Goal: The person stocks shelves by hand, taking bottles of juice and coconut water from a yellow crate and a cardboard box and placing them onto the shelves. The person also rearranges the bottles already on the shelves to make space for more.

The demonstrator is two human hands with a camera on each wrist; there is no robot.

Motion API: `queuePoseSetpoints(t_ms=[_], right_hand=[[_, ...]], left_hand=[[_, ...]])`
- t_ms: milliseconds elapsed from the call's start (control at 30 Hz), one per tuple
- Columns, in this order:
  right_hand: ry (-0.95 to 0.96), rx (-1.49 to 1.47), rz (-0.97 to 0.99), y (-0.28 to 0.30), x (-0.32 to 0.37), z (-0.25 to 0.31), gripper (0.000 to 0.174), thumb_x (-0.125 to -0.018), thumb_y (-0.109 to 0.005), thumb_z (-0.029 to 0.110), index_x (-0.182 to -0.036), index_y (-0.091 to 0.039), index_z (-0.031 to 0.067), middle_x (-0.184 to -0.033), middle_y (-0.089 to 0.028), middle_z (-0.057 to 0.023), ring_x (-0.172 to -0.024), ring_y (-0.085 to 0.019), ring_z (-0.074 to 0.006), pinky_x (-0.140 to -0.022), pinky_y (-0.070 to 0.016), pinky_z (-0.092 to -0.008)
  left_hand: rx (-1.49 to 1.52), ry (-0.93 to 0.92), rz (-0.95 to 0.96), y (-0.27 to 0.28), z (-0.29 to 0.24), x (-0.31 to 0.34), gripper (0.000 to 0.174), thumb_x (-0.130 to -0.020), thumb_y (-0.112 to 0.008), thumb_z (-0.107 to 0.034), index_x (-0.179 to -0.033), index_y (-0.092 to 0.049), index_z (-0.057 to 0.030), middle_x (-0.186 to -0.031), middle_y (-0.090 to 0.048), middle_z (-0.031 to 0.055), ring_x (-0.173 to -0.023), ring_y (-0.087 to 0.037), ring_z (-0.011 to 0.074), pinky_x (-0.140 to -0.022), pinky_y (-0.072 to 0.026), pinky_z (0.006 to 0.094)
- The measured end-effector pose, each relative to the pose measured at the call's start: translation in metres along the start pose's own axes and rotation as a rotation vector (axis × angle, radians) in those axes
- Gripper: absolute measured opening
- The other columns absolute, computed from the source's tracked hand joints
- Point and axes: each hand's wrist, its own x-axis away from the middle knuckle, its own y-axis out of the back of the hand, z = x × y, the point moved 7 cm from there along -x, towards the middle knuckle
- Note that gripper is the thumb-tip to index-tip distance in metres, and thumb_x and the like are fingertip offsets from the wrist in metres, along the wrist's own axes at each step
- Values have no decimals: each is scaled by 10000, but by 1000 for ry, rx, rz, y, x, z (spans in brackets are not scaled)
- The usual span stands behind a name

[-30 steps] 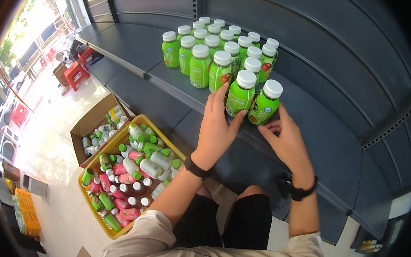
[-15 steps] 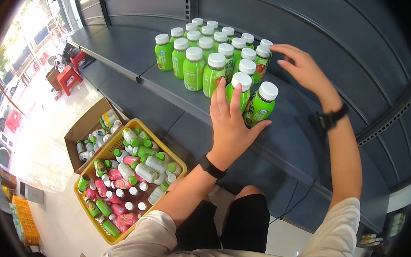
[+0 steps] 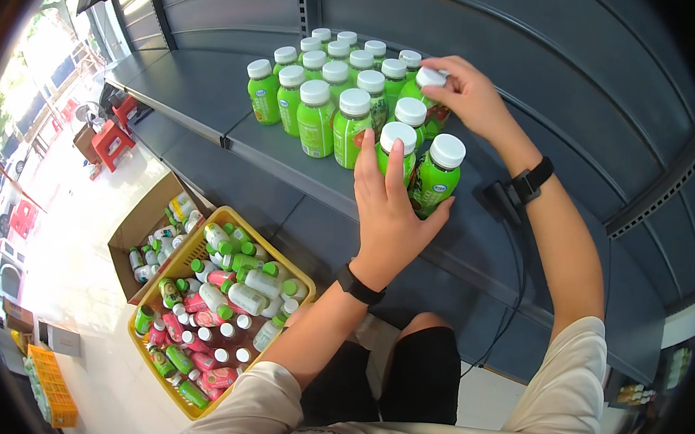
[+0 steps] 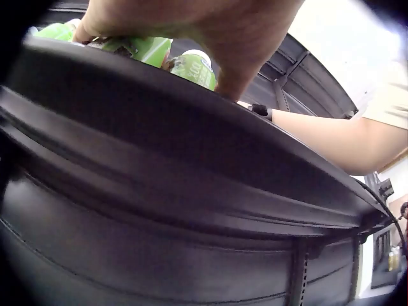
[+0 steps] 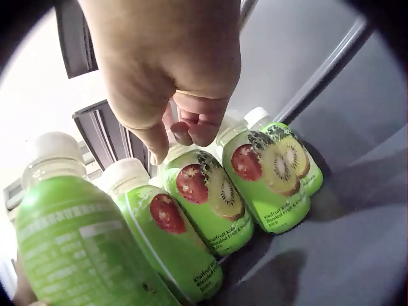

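Observation:
Green juice bottles (image 3: 316,123) with white caps stand upright in rows on a dark grey shelf (image 3: 185,80). My left hand (image 3: 391,220) spreads its fingers over the front end of the rows. Its fingertips lie against a front bottle (image 3: 398,136), while the thumb reaches beside the rightmost bottle (image 3: 435,183). At the right side of the rows, my right hand (image 3: 472,97) pinches a juice bottle (image 5: 213,201) by its cap with thumb and curled fingers. Apple and kiwi pictures show on its label in the right wrist view. The left wrist view shows mostly the shelf's front edge (image 4: 159,121).
Below the shelf at left stands a yellow basket (image 3: 135,327) of mixed green, pink and white bottles. Behind it is a cardboard box (image 3: 136,224) with more bottles. The shelf's back panel (image 3: 470,33) rises behind the rows. A black cable (image 3: 518,295) hangs from my right wrist.
My right hand left the rightmost front bottle, moved up to the back right of the rows and took a bottle by its cap. My left hand shifted right over the front bottles.

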Motion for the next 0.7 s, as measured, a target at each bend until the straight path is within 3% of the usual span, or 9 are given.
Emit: queuePoseSetpoints(t_ms=[200, 333, 433, 467, 567, 700], right_hand=[[234, -11, -192, 46, 15, 32, 350, -953, -709, 123, -1285, -660, 22, -1118, -606, -9, -862, -577, -64, -755, -515, -231], [45, -127, -127, 56, 46, 37, 350, -971, -684, 115, -1298, -638, -1, -1142, -598, -26, -910, -615, -97, -776, -557, -265], [-34, -52, 13, 42, 64, 17, 345, -970, -683, 112, -1293, -641, 0, -1149, -592, -23, -883, -600, -82, -767, -538, -251], [-4, 136, 46, 41, 66, 7, 353, -960, -687, 99, -1294, -638, -5, -1159, -583, -28, -857, -584, -67, -762, -518, -237], [-36, 114, 27, 33, 72, 8, 364, -951, -690, 88, -1299, -634, -4, -1167, -579, -29, -825, -558, -56, -738, -494, -226], [-69, -170, 58, 20, 69, 0, 331, -970, -669, 100, -1289, -638, 15, -1175, -585, -16, -845, -569, -62, -718, -489, -226]], left_hand=[[14, -31, 21, 0, 3, -1, 1163, -668, -925, -213, -1567, -201, -79, -1564, -209, 340, -1409, -320, 530, -1119, -352, 594], [63, -51, 69, 0, 7, -4, 1161, -673, -919, -212, -1574, -196, -96, -1563, -211, 335, -1408, -320, 528, -1118, -352, 595], [86, -61, 100, -6, 9, -4, 1158, -679, -911, -213, -1579, -190, -101, -1565, -210, 331, -1408, -312, 533, -1120, -341, 605], [84, -70, 106, -7, 9, -5, 1151, -684, -906, -214, -1580, -192, -101, -1567, -208, 331, -1407, -308, 536, -1122, -336, 610], [67, -73, 148, -9, 10, -10, 1137, -696, -887, -237, -1591, -200, -98, -1590, -178, 342, -1406, -295, 546, -1122, -308, 622], [-99, -9, 234, -7, 8, -11, 1121, -712, -853, -308, -1610, -219, -89, -1626, -105, 370, -1406, -285, 553, -1114, -269, 619]])
